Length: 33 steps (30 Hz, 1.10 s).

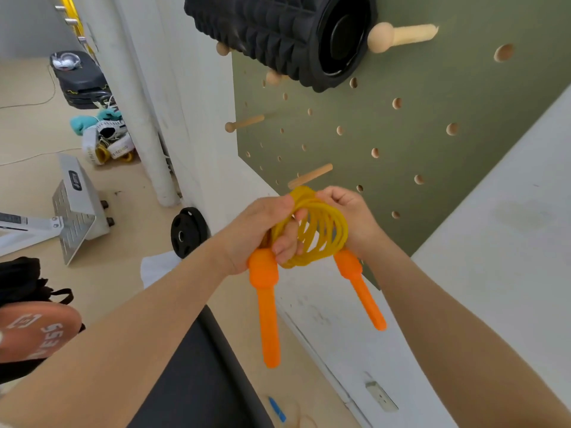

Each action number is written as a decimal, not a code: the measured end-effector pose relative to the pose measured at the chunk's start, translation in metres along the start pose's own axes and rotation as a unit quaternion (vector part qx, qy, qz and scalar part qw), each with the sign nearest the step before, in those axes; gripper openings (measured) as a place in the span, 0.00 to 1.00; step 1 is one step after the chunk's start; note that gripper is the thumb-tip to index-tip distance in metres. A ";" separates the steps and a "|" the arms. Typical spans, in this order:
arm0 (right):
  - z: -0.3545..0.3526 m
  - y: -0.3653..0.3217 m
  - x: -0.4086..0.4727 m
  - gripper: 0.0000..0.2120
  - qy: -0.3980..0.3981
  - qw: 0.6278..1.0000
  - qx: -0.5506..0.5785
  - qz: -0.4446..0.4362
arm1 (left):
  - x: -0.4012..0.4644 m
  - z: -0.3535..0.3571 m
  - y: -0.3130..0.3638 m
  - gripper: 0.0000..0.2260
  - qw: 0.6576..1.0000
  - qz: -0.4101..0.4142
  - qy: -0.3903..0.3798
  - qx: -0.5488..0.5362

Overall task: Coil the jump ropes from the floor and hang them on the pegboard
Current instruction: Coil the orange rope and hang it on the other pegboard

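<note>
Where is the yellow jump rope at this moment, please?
In the head view the coiled yellow jump rope is at the centre, held between the left hand and the right hand, just below a bare wooden peg on the green pegboard.

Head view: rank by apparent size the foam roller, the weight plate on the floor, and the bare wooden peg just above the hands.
1. Foam roller, though it is nearest the camera
2. Weight plate
3. Wooden peg

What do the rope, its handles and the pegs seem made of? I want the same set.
Rope: translucent yellow, likely soft plastic or rubber; it coils tightly. Handles: matte orange, probably moulded plastic. Pegs: pale, unpainted wood by their look. Both hands grip the coil.
</note>
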State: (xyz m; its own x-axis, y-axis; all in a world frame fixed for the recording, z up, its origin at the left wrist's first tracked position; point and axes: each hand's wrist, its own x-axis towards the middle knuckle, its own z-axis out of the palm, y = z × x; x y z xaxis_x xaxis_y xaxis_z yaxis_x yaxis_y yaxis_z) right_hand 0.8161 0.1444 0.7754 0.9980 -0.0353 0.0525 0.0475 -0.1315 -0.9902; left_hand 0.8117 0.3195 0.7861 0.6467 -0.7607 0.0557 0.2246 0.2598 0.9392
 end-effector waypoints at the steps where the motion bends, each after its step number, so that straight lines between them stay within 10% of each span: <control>1: 0.004 0.003 -0.003 0.12 -0.027 0.999 -0.007 0.015 | 0.000 0.001 0.003 0.19 0.999 0.037 0.019 0.005; 7: -0.002 0.026 -0.010 0.12 -0.172 0.969 -0.120 0.129 | -0.001 -0.014 0.014 0.16 0.978 0.092 0.184 0.040; 15: -0.026 -0.005 0.000 0.19 -0.190 0.904 0.368 0.107 | -0.021 -0.037 -0.010 0.10 0.951 -0.100 0.268 0.120; 28: 0.027 -0.034 -0.007 0.02 0.065 0.990 0.113 -0.060 | -0.028 -0.029 -0.026 0.09 0.945 -0.148 0.276 0.093; 33: 0.033 -0.034 -0.017 0.10 0.068 0.987 0.018 -0.146 | -0.029 -0.033 -0.036 0.07 0.930 -0.152 0.333 0.032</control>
State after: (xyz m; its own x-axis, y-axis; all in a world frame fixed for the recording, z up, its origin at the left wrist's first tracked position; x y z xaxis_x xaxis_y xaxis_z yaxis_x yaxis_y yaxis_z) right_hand 0.7987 0.1824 0.8038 0.9269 -0.1346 0.3503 0.3356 -0.1205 -0.9343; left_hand 0.8084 0.3521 0.7395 0.8726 -0.2516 -0.4187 0.4418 0.0408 0.8962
